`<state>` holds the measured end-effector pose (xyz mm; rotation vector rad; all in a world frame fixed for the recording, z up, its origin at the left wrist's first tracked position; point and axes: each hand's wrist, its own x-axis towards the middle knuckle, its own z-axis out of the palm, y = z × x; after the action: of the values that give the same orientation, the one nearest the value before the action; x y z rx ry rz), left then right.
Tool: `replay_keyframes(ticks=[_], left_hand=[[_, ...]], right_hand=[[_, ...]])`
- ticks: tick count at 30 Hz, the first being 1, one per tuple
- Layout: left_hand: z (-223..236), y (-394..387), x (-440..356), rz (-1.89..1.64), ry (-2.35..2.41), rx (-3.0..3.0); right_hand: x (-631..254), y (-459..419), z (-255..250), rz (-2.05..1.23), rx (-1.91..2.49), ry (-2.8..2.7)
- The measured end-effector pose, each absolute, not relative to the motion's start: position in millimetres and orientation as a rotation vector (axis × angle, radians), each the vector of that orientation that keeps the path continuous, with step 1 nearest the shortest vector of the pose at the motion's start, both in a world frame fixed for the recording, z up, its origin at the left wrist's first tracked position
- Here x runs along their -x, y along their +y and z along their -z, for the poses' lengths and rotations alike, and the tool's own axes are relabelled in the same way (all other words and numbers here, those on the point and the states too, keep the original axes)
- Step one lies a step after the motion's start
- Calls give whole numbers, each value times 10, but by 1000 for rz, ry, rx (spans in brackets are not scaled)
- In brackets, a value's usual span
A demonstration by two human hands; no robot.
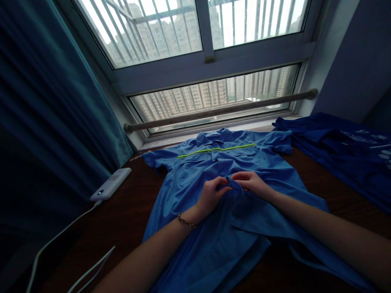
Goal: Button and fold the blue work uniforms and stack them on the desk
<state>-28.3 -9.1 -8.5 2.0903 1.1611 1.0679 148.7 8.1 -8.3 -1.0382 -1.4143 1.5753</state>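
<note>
A blue short-sleeved work shirt (pixel 214 162) with a yellow-green stripe across the chest lies face up on a dark wooden table (pixel 128 211), collar toward the window. My left hand (pixel 210 194), with a bead bracelet on the wrist, pinches the shirt's front placket near the middle. My right hand (pixel 252 182) pinches the same fold of cloth from the other side. The two sets of fingertips almost meet over the button line. Part of the right front panel is lifted and creased under my right forearm.
A white power bank (pixel 111 184) lies at the table's left, with white cables (pixel 61 240) trailing toward me. A stack of folded dark blue garments (pixel 342 150) sits at the right. A teal curtain (pixel 55 101) hangs at the left, and a barred window is behind.
</note>
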Motion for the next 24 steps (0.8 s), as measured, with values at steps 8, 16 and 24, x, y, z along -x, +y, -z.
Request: replay_keyframes(ticks=[8,16,24], left_hand=[[97,-96,365,-971,1098,-2647],[75,-110,390,-1167,985,-3036],[33,-122,368,-919,1052,-3223]], right_hand=[[-1452,27,90,-1497,911,-1572],[-1470,40,68,-1494,920,-1698],[-1455,21,66,-1438,940,-1737]])
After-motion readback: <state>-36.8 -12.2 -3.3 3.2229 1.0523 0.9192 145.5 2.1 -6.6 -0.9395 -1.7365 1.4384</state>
